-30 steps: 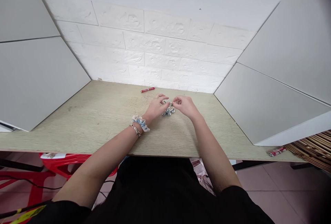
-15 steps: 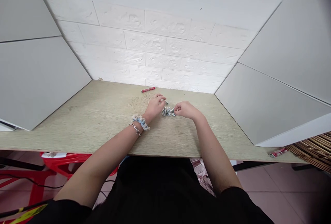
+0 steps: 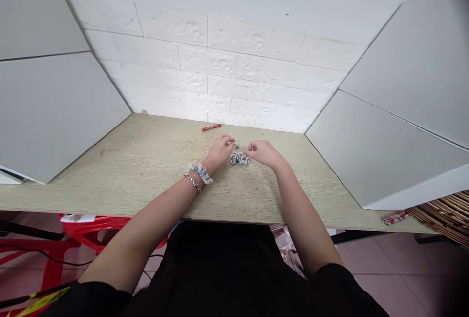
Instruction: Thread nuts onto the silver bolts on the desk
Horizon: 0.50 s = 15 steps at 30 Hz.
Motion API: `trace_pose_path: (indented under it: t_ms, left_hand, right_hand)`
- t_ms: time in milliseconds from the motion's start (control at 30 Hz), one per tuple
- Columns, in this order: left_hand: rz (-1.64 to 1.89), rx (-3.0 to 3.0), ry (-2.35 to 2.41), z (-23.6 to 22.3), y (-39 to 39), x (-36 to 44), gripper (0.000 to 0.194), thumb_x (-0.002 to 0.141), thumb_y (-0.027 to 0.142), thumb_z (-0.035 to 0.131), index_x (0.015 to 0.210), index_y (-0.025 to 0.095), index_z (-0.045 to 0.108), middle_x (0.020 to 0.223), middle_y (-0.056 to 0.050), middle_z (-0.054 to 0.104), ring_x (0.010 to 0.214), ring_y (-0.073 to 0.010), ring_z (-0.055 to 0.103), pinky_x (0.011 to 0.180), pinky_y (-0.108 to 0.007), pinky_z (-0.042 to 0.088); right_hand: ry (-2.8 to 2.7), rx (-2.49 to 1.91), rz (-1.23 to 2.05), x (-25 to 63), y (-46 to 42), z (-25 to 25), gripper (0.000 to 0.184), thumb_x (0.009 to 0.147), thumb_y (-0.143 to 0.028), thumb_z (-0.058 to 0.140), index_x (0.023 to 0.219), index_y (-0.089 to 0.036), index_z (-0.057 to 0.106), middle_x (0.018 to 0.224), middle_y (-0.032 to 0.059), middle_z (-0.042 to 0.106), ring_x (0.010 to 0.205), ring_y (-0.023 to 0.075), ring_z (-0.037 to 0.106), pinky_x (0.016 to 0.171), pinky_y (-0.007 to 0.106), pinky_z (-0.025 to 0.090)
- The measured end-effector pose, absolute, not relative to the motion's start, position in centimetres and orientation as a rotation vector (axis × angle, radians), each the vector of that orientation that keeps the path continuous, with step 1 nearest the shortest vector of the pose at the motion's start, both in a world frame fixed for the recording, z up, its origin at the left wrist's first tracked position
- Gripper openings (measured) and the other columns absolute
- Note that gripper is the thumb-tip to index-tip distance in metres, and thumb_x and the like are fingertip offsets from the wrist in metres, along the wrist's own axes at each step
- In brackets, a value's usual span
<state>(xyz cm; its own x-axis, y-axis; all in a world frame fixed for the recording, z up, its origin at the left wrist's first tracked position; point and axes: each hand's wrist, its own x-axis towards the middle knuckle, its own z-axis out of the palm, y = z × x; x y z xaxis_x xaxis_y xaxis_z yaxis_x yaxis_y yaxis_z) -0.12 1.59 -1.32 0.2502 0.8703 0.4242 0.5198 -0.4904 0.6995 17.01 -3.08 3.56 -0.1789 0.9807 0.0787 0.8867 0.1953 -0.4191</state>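
Note:
Several small silvery metal pieces, which look like bolts (image 3: 240,159), sit close together in a cluster on the wooden table. Just beyond the cluster, my left hand (image 3: 219,152) has its fingers curved and closed on a similar bolt (image 3: 236,146), whose end sticks out to the right. My right hand (image 3: 263,153) is beside the cluster's upper right. Its fingers are curled into a pinch, and I cannot make out anything between them. The two hands face each other with a small gap.
A red tube-shaped item (image 3: 211,127) lies near the white brick-patterned wall (image 3: 220,58). Another red tube (image 3: 395,218) rests at the right front edge, by a brown woven mat (image 3: 443,214). Grey panels (image 3: 54,112) stand on both sides. A red stool (image 3: 95,229) is below the table.
My right hand has drawn back from the right end of the cluster, rising slightly with its fingers curled tighter. My left hand stays nearly in place.

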Motion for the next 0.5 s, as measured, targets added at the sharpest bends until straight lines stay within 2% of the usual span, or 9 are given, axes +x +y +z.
trace_pose_path:
  t_ms: [100,233,400,500]
  left_hand:
    - [1.131,2.093,1.291,-1.5,1.9,-0.3,0.025,0.077,0.018,0.043,0.089,0.018,0.065,0.101,-0.006,0.060,0.097,-0.0186,0.054,0.090,-0.033,0.041]
    - [1.107,2.075,1.347,-1.6,2.2,-0.5,0.028,0.075,0.015,0.041,0.090,0.018,0.065,0.101,-0.005,0.060,0.097,-0.0185,0.054,0.090,-0.034,0.041]
    - [1.083,2.074,1.355,-1.3,2.0,-0.5,0.031,0.072,0.011,0.041,0.090,0.018,0.065,0.101,-0.006,0.061,0.100,-0.0197,0.052,0.094,-0.036,0.038]
    - [1.074,2.054,1.353,-1.1,1.7,-0.4,0.032,0.072,0.011,0.040,0.091,0.017,0.065,0.102,-0.006,0.060,0.102,-0.0197,0.052,0.096,-0.035,0.037]
  right_hand:
    - [-2.131,-1.771,0.307,16.3,-2.1,4.3,0.022,0.081,-0.034,0.049,0.082,-0.018,0.062,0.079,0.0032,0.065,0.070,0.0134,0.054,0.058,0.023,0.035]
    - [-2.314,-1.857,0.195,14.6,0.1,4.6,0.022,0.081,-0.025,0.050,0.094,-0.017,0.065,0.101,0.0100,0.065,0.090,0.0186,0.057,0.068,0.025,0.038]
    - [-2.404,-2.016,0.093,12.5,3.0,3.7,0.022,0.079,-0.030,0.054,0.085,-0.014,0.068,0.093,0.0147,0.067,0.086,0.0223,0.060,0.067,0.028,0.040]
    - [-2.425,-1.999,0.099,12.3,3.8,2.9,0.018,0.078,-0.025,0.056,0.084,-0.014,0.068,0.090,0.0137,0.067,0.084,0.0214,0.061,0.065,0.027,0.040]
